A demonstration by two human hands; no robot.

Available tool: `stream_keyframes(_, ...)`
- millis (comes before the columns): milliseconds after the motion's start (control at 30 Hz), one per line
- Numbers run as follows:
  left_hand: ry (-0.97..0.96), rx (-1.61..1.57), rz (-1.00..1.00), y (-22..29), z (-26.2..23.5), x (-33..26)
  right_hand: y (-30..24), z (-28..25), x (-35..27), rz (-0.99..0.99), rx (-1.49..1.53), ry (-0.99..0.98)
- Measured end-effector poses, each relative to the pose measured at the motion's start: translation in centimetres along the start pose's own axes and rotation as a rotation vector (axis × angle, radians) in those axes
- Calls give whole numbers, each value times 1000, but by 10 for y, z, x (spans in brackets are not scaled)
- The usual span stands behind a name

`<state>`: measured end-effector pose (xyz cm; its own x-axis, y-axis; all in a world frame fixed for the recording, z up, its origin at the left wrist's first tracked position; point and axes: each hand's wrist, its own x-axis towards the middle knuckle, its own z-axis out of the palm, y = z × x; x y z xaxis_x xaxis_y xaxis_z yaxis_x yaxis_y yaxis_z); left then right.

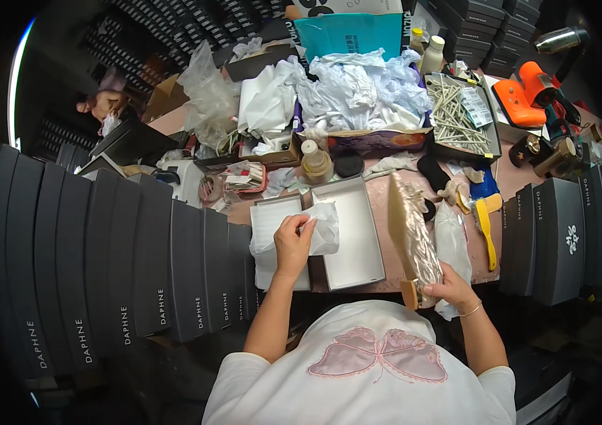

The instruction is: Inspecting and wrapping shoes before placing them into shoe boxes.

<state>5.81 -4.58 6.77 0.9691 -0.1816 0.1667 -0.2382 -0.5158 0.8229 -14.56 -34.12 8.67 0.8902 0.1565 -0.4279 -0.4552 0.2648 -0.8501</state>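
Observation:
My left hand (294, 244) is closed in a pinch on a thin sheet of white tissue paper (326, 230), over two open box halves. Beneath the paper lies a shallow grey-edged tray (277, 207) with more white paper in it. To its right is an open shoebox part (358, 244) with a bare white inside. My right hand (452, 287) grips a shoe (414, 237) by its heel end; it stands on edge, with a tan sole and a shiny metallic upper. White paper (451, 244) lies just right of the shoe.
Stacks of dark shoeboxes flank me at left (124, 255) and right (559, 234). A yellow-handled brush (486, 230) lies right. Behind are a bottle (315, 163), crumpled paper (365, 92), a box of sticks (450, 113) and an orange device (520, 99). Another person (106, 103) is far left.

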Motion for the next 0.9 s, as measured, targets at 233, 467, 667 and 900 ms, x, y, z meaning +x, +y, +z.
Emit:
stream_keyframes(233,-6,-77,237,58,-21,-34,-10,52,57,217,244,-533)
stream_keyframes(467,127,42,27,14,-59,-26,24,72,71,239,619,-388)
stream_keyframes(667,-5,-133,139,58,-50,-50,20,85,99,243,860,-522)
stream_keyframes(900,149,-108,8,7,-56,-19,38,96,98,203,854,-471)
